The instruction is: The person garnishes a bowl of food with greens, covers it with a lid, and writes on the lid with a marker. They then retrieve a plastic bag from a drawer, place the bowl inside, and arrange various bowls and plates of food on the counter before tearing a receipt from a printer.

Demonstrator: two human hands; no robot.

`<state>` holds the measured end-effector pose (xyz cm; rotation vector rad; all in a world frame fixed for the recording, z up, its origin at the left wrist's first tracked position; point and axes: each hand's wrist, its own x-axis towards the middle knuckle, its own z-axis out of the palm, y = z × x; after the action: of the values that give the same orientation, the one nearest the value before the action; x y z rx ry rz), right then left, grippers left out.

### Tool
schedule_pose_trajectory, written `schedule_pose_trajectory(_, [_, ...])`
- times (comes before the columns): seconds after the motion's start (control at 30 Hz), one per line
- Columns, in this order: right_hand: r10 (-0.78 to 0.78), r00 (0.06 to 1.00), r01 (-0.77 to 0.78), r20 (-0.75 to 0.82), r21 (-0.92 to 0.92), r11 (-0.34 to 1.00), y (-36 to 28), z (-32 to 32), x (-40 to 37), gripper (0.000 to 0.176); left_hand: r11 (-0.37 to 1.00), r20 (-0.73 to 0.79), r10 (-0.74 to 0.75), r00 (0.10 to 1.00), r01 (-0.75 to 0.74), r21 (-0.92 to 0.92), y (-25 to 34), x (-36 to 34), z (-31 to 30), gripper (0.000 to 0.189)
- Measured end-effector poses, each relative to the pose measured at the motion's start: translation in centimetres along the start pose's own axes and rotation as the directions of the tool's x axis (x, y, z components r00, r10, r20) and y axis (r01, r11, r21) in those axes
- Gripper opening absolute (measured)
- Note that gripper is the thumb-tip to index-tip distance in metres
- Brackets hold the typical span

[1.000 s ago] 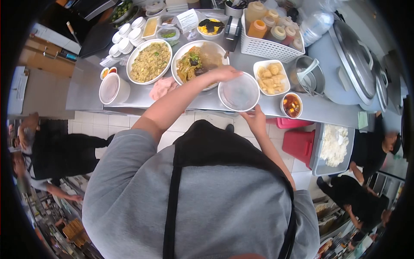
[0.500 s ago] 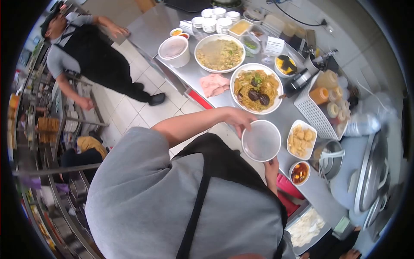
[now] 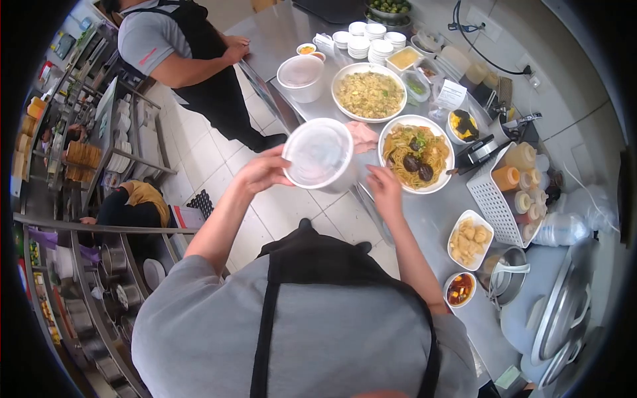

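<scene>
My left hand (image 3: pixel 263 170) grips the side of a round white tub (image 3: pixel 342 179) with a translucent lid, held above the floor at the counter's edge. My right hand (image 3: pixel 385 189) is apart from the tub, fingers loosely bent with nothing in them. Closest to it is a white bowl of noodles (image 3: pixel 424 159) topped with dark mushrooms. Beyond the held tub, a pink cloth (image 3: pixel 362 136) lies on the counter. A bowl of fried rice (image 3: pixel 369 93) and another lidded tub (image 3: pixel 302 77) stand farther back.
Fried pieces (image 3: pixel 470 240) and a bowl of dark red sauce (image 3: pixel 460 290) sit to the right. A white basket (image 3: pixel 496 202) holds sauce bottles near the wall. Stacked small cups (image 3: pixel 359 48) stand at the back. A co-worker (image 3: pixel 179 56) stands at the counter's far left end.
The tub has moved left in my left hand, and my right hand has let go of it. The co-worker now has both hands together by the counter.
</scene>
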<state>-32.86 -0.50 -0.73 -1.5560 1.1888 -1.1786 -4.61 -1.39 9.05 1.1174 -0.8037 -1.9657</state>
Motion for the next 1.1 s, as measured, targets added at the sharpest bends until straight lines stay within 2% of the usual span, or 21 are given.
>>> schedule_pose_trajectory(0.07, [-0.159, 0.982, 0.186, 0.106, -0.350, 0.918, 0.1, 2.7, 3.2, 0.024, 0.998, -0.040, 0.065, 0.997, -0.066, -0.021, 0.9, -0.3, -3.0, 0.046])
schedule_pose_trajectory(0.13, [-0.368, 0.925, 0.348, 0.099, -0.613, 0.710, 4.0, 5.9, 6.8, 0.022, 0.997, -0.044, 0.080, 0.996, -0.081, -0.016, 1.6, 0.0, -5.3, 0.046])
schedule_pose_trajectory(0.17, [-0.364, 0.928, 0.332, 0.082, -0.626, 0.706, 4.6, 7.0, 7.9, 0.022, 0.996, -0.075, 0.083, 0.994, -0.085, -0.021, 1.9, 0.3, -6.3, 0.045])
schedule_pose_trajectory(0.23, [-0.273, 0.959, 0.202, 0.075, -0.857, 0.473, 5.4, 8.3, 9.8, 0.019, 0.995, -0.105, 0.097, 0.990, -0.096, 0.009, 2.7, 1.2, -7.8, 0.044])
schedule_pose_trajectory(0.27, [-0.271, 0.961, 0.178, 0.053, -0.869, 0.462, 6.0, 8.7, 10.0, 0.019, 0.996, -0.077, 0.091, 0.993, -0.090, 0.014, 2.9, 1.6, -8.5, 0.044])
schedule_pose_trajectory(0.33, [-0.058, 0.998, 0.036, 0.005, -0.843, 0.536, 7.0, 9.5, 9.7, 0.014, 0.997, -0.043, 0.067, 0.997, -0.066, 0.029, 3.2, 2.5, -9.9, 0.046])
schedule_pose_trajectory(0.37, [-0.051, 0.998, 0.007, -0.023, -0.850, 0.526, 7.1, 9.5, 8.9, 0.014, 0.998, -0.029, 0.061, 0.998, -0.060, 0.012, 3.2, 3.0, -10.5, 0.043])
schedule_pose_trajectory(0.43, [-0.142, 0.989, 0.067, -0.027, -0.784, 0.617, 6.5, 9.1, 5.8, 0.008, 0.999, 0.019, 0.025, 0.999, -0.026, 0.034, 3.3, 4.1, -11.0, 0.043])
schedule_pose_trajectory(0.47, [-0.133, 0.990, 0.036, -0.057, -0.794, 0.607, 5.9, 8.8, 4.0, 0.008, 0.999, 0.042, -0.001, 0.999, -0.001, 0.052, 3.3, 4.7, -11.1, 0.042])
schedule_pose_trajectory(0.53, [-0.006, 0.980, -0.110, -0.197, -0.573, 0.812, 1.2, 7.2, 0.8, 0.006, 0.996, 0.094, -0.049, 0.994, 0.042, 0.076, 3.1, 6.4, -11.0, 0.042])
schedule_pose_trajectory(0.6, [0.222, 0.915, -0.371, -0.338, -0.486, 0.791, -1.0, 3.7, -2.2, 0.011, 0.989, 0.124, -0.073, 0.990, 0.055, 0.137, 2.9, 7.8, -10.2, 0.042])
schedule_pose_trajectory(0.67, [0.211, 0.814, -0.455, -0.541, -0.368, 0.811, -1.9, 0.1, -4.9, 0.011, 0.985, 0.175, -0.110, 0.978, 0.084, 0.148, 2.5, 9.6, -9.6, 0.043])
schedule_pose_trajectory(0.73, [0.060, 0.768, -0.490, -0.638, -0.525, 0.696, -3.0, -3.5, -6.3, 0.014, 0.979, 0.185, -0.122, 0.975, 0.087, 0.186, 1.9, 11.2, -8.3, 0.045])
schedule_pose_trajectory(0.77, [0.056, 0.753, -0.505, -0.656, -0.521, 0.688, -2.5, -5.2, -6.8, 0.014, 0.977, 0.207, -0.131, 0.969, 0.091, 0.194, 1.4, 12.0, -7.6, 0.045])
schedule_pose_trajectory(0.83, [-0.042, 0.787, -0.502, -0.616, -0.678, 0.537, -1.3, -8.0, -6.9, 0.017, 0.979, 0.198, -0.099, 0.975, 0.060, 0.196, 0.4, 13.2, -6.3, 0.046])
schedule_pose_trajectory(0.93, [-0.143, 0.768, -0.509, -0.624, -0.731, 0.455, -1.5, -10.2, -4.4, 0.019, 0.990, 0.163, -0.024, 0.986, 0.000, 0.143, -1.3, 13.3, -4.2, 0.046])
schedule_pose_trajectory(0.97, [-0.144, 0.765, -0.512, -0.627, -0.729, 0.454, -2.0, -10.9, -3.0, 0.019, 0.991, 0.140, -0.043, 0.989, 0.025, 0.129, -1.7, 13.2, -3.6, 0.048])
schedule_pose_trajectory(1.03, [-0.179, 0.737, -0.463, -0.652, -0.679, 0.569, -3.0, -12.5, 0.6, 0.020, 0.996, 0.092, -0.034, 0.995, 0.026, 0.084, -2.5, 13.2, -2.5, 0.049])
schedule_pose_trajectory(1.1, [-0.254, 0.760, -0.385, -0.599, -0.729, 0.567, -1.6, -15.7, 4.6, 0.020, 0.998, 0.028, -0.038, 0.999, 0.037, 0.045, -3.1, 13.3, -1.8, 0.051])
